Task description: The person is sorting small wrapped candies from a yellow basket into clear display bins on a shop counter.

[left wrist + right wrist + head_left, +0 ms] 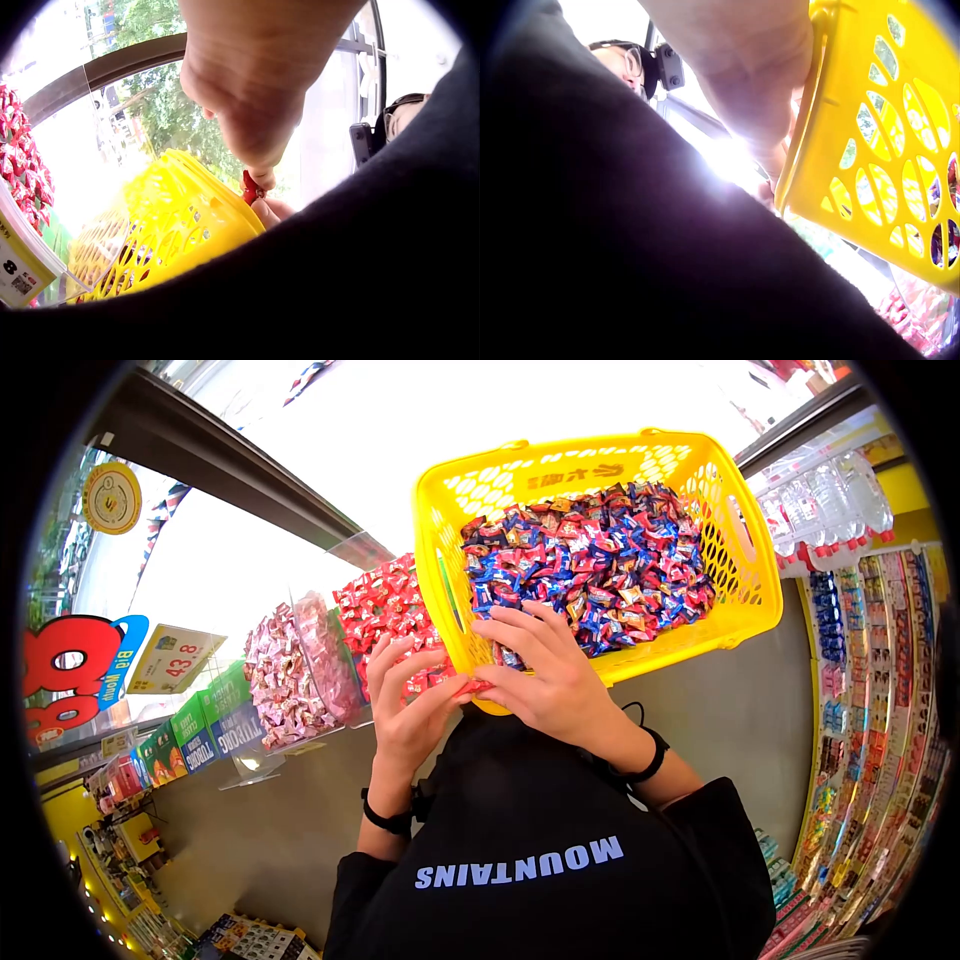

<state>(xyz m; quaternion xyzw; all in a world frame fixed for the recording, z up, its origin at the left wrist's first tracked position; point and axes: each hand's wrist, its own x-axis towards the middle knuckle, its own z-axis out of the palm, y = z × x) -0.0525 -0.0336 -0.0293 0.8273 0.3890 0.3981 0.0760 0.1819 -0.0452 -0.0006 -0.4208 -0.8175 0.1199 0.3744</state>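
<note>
In the head view both hands meet at the near left corner of a yellow basket (755, 622). A small red-wrapped candy (474, 686) is pinched between the thumbs and fingertips of the left hand (405, 710) and the right hand (550, 680). The left wrist view shows the red candy (250, 189) at the left hand's (251, 112) fingertips, beside the basket (217, 217). Blue, red and dark wrapped candies (590, 565) fill the basket. In the right wrist view, the right hand (757, 97) is beside the basket wall (817, 150), its fingertips mostly hidden.
Left of the basket are a bin of red candies (385, 605) and one of pink candies (290, 670), with clear plastic dividers. Farther left stand green and blue boxes (195, 730) and a price sign (172, 660). Stocked shelves (870, 710) line the right; a window lies behind.
</note>
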